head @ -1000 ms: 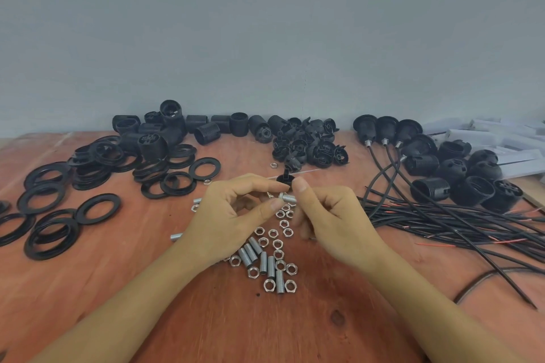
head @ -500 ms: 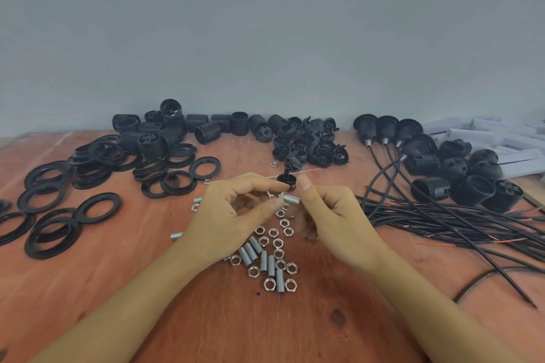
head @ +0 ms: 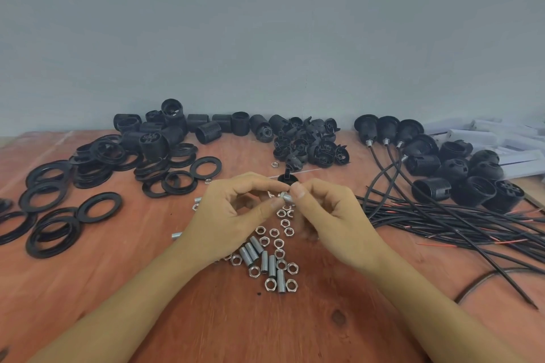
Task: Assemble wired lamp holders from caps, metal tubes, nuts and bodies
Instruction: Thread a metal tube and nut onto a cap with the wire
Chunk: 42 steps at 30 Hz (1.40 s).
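Very little has moved in the last second: both my hands have stayed above the scatter of loose parts, and my right thumb has crept a touch further over the piece I'm holding, so less of it shows.

My right hand pinches the metal tube between thumb and forefinger. My left hand pinches its left end the same way, other fingers curled. The tube is held in the air between my fingertips, just in front of a black cap standing on the table. I can't tell whether a nut already sits on the tube's left end; my fingertips hide it.

I judge the step to be threading a nut onto the tube. To do it well I'd keep the tube level and still in the right hand. The left should start the turn gently and back off if it binds, since fine threads cross easily.

The tube is short, silvery and ribbed with thread along its length. More tubes like it lie below my hands. The loose nuts there are thin, bright hexagons, small and slippery, and would roll if dropped.

The flat rings at left are smooth black plastic. The bodies at the back are black cylinders with coarse moulded thread. At right lie thin, limp black cables with red ends.
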Available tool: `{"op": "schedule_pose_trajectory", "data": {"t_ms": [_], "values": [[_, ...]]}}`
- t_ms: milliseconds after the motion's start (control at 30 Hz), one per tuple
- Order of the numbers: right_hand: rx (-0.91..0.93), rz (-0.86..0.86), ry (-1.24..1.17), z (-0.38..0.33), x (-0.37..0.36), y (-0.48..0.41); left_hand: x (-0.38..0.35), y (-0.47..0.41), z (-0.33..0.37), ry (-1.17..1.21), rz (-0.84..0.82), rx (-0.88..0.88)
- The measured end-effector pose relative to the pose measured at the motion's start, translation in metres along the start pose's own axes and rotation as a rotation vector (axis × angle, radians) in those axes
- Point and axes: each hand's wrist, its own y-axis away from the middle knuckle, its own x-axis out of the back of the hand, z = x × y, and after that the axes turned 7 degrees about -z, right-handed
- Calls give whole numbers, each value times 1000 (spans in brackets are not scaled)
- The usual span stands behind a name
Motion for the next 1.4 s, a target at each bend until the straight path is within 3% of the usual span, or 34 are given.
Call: {"op": "schedule_pose_trajectory", "data": {"t_ms": [1400], "values": [[43, 30, 21, 5, -3, -1, 3, 1, 0, 25, -4, 32]]}}
